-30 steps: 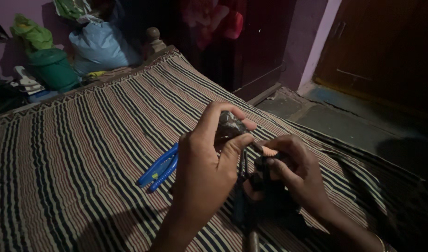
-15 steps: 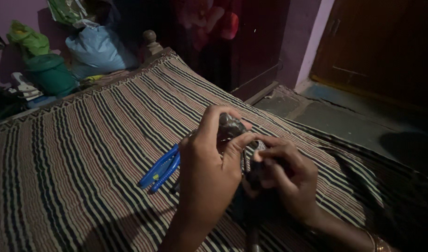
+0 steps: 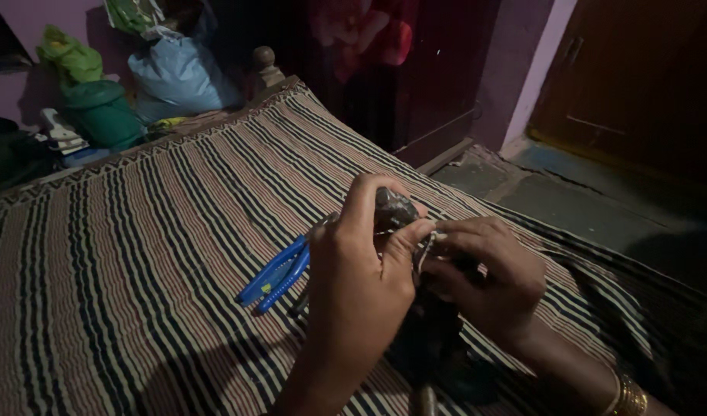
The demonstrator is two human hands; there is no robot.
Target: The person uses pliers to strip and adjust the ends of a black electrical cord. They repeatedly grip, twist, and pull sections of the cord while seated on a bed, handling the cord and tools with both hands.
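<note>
Head view, dim light. The left hand (image 3: 361, 285) was raised over the bed, its fingers and thumb curled shut around a small dark, faintly shiny object (image 3: 393, 208) that showed only at the fingertips; its exact kind could not be told. The right hand (image 3: 488, 277) met it from the right, fingertips pinched on a thin pale wire-like part (image 3: 424, 250) just beside the left thumb, so that both hands touched at the object. A dark mass (image 3: 430, 339) hung below the hands; its form was lost in shadow. A gold bangle (image 3: 631, 397) sat on the right wrist.

Blue-handled pliers (image 3: 276, 273) lay on the striped bed cover (image 3: 138, 254), just left of the left hand and partly behind it, handles pointing toward the lower left. The cover ran broad and bare to the left and toward the headboard. Its right edge fell away near the hands to a grey floor (image 3: 569, 208), beyond which stood a brown door (image 3: 646, 77). Along the far edge, past a wooden bedpost (image 3: 265, 65), stood a green bucket (image 3: 103, 115) and a pale blue bag (image 3: 180, 73), well apart from the hands.
</note>
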